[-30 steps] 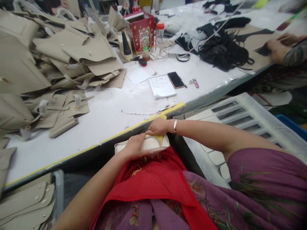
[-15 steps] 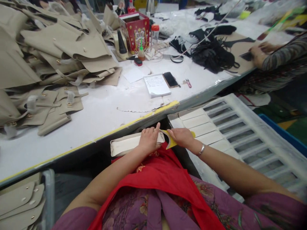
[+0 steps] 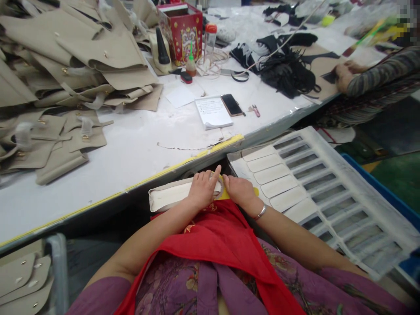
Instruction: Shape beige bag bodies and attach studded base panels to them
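A long pale piece with a folded beige edge and one rounded end lies at the front of my lap, by the table edge. My left hand grips it near its rounded right end, forefinger stretched out and the other fingers curled over it. My right hand is closed on a flat yellow tool with a curved notch. The notch sits around the rounded end and seems to touch it. My right fingers partly hide the tool. A red apron covers my lap below.
To my right stands a slotted rack with several pale strips. Beige leather pieces are heaped on the white table, with a notebook, phone and pink snips. A co-worker's hand is at far right.
My right hand has moved left with the yellow tool, bringing its notch up around the rounded end of the pale piece. My left hand keeps its hold. The view has shifted slightly.
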Demonstrator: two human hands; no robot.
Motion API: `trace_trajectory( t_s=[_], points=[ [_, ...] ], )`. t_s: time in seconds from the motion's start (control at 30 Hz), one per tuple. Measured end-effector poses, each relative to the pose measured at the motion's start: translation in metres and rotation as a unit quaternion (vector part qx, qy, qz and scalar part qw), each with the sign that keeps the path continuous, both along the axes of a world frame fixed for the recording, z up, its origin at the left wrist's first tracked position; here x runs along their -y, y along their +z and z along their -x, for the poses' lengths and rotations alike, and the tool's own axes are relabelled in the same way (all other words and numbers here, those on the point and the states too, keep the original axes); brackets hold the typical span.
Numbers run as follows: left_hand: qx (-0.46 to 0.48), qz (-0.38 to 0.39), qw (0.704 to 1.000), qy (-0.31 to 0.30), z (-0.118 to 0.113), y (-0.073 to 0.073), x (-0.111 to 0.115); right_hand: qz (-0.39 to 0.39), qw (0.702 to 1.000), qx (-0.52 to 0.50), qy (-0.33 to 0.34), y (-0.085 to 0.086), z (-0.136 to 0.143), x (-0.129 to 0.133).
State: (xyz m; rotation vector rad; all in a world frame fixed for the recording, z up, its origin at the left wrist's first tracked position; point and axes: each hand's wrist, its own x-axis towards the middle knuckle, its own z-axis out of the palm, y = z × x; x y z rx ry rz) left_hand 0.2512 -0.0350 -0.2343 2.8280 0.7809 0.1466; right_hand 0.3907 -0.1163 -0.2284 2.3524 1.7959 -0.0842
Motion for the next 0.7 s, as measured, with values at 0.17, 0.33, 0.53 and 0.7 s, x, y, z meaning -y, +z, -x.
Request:
trace_trajectory(
  t_s=[0.17,0.33,0.53,0.7],
  points=[
    [-0.001,0.041,0.998,-0.056,0.008,0.001,-0.011,-0.008,1.000,-0.010,-0.028,-0.004,0.010,-0.011],
    [0.014,0.074,0.996,-0.047,0.007,0.004,-0.018,-0.007,1.000,-0.011,0.016,-0.001,0.006,-0.026],
    [0.019,0.076,0.997,0.020,0.002,0.008,-0.009,0.008,0.997,-0.027,0.068,0.015,0.004,-0.045],
    [0.041,0.058,0.996,0.055,0.018,0.007,0.002,-0.009,0.994,-0.052,0.099,0.028,0.006,-0.053]
  ],
)
